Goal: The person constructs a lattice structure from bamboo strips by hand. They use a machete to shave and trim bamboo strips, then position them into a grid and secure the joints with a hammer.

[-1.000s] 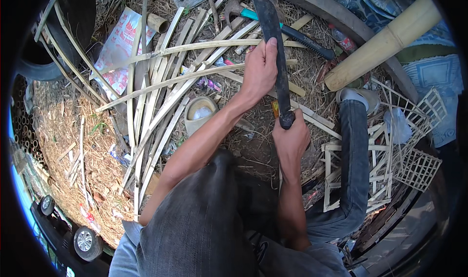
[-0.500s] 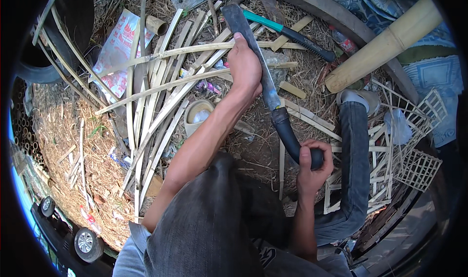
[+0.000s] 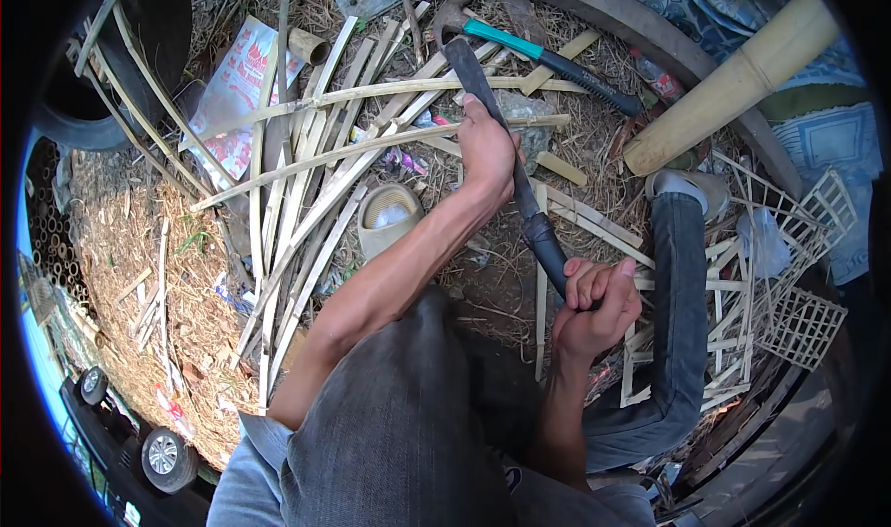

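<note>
A long machete (image 3: 523, 186) with a dark blade and a curved black handle slants across the middle, over my knees. My left hand (image 3: 488, 151) grips the blade about halfway along, with the thumb lying up it toward the tip. Closed around the butt end of the handle is my right hand (image 3: 599, 309), its knuckles and curled fingers showing. The blade is turned nearly edge-on. Beyond the tip lies a hammer (image 3: 515, 42) with a teal and black handle. Beneath my left forearm, several split bamboo strips (image 3: 325, 160) lie on the straw-covered ground.
A thick bamboo pole (image 3: 733, 86) leans in from the upper right. Square bamboo lattices (image 3: 803, 327) lie at the right beyond my bent leg. A beige slipper (image 3: 388, 213) sits left of centre, near a printed plastic sack (image 3: 227, 96). Black tyres (image 3: 88, 128) stand at the far left.
The machete has rolled so its broad face no longer shows, and its tip has swung slightly right and nearer. My right hand has turned over on the handle's end.
</note>
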{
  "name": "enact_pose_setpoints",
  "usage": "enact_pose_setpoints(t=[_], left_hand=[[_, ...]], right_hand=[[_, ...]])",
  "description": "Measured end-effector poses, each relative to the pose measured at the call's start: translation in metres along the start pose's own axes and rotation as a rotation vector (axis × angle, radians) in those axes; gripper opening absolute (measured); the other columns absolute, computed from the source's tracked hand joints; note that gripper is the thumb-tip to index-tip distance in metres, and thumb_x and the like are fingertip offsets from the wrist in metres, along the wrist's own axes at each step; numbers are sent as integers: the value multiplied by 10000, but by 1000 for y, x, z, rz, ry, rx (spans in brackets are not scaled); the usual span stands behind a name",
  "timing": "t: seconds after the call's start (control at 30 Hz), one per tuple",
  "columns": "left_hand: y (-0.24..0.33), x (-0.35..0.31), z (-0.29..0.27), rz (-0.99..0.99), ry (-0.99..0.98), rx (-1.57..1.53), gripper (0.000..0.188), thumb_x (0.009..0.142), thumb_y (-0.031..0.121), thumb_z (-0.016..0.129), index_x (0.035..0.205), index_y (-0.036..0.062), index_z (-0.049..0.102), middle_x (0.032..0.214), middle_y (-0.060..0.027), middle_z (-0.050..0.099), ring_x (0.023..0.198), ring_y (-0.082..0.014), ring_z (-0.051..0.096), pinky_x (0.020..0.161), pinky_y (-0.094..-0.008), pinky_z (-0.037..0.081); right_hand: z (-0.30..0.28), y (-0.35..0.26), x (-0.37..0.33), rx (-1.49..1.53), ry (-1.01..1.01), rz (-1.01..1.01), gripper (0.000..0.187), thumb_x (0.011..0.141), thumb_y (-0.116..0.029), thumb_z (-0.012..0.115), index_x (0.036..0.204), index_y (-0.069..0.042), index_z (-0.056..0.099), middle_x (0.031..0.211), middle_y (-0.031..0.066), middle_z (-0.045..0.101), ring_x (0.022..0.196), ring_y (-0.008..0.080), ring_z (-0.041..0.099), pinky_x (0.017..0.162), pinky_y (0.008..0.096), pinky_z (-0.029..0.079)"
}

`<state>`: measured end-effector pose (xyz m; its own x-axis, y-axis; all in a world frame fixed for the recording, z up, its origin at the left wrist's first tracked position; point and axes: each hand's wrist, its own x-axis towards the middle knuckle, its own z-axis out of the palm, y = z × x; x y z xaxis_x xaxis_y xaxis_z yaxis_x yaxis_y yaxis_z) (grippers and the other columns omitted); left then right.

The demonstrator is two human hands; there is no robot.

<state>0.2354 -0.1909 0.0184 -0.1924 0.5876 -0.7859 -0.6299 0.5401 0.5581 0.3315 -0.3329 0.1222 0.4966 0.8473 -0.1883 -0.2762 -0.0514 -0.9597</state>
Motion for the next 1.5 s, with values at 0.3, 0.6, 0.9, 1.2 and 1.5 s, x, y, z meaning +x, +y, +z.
enact_pose_setpoints(t=[0.3, 0.6, 0.9, 1.2, 1.5], left_hand=[[40, 41, -40, 5, -491, 45, 827, 990, 745, 115, 1078, 40, 538, 736, -60, 632, 611, -168, 663, 423, -265, 441], [59, 23, -9, 206, 3, -86, 577, 1071, 577, 284, 957, 61, 516, 687, -36, 400, 568, -210, 499, 547, -428, 565], [41, 28, -22, 108, 49, -107, 511, 1087, 526, 273, 826, 124, 450, 673, -46, 438, 535, -198, 451, 467, -350, 411], [60, 27, -6, 375, 75, 107, 672, 1093, 465, 290, 670, 7, 540, 566, -84, 516, 518, -207, 511, 522, -390, 424], [51, 11, -9, 356, -78, 47, 616, 1115, 410, 279, 741, 22, 577, 597, -57, 589, 499, -149, 514, 488, -337, 402]], right_hand=[[-41, -15, 7, 187, -11, 33, 436, 1075, -224, 388, 648, -138, 355, 505, -14, 343, 432, 98, 321, 654, 351, 426], [-49, -28, -1, 119, -123, 86, 427, 1073, -225, 395, 659, -127, 361, 482, -5, 318, 403, 104, 298, 615, 356, 426], [-25, -33, -19, -105, -206, -74, 449, 1073, -248, 382, 638, -141, 356, 483, -21, 316, 392, 85, 276, 595, 318, 408], [-26, 8, -23, 224, 143, 7, 431, 1074, -264, 390, 656, -157, 388, 482, -37, 312, 391, 75, 255, 581, 287, 400], [-49, -50, 17, 510, 171, 362, 357, 1048, -231, 483, 706, -145, 431, 518, -52, 343, 427, 78, 294, 630, 269, 364]])
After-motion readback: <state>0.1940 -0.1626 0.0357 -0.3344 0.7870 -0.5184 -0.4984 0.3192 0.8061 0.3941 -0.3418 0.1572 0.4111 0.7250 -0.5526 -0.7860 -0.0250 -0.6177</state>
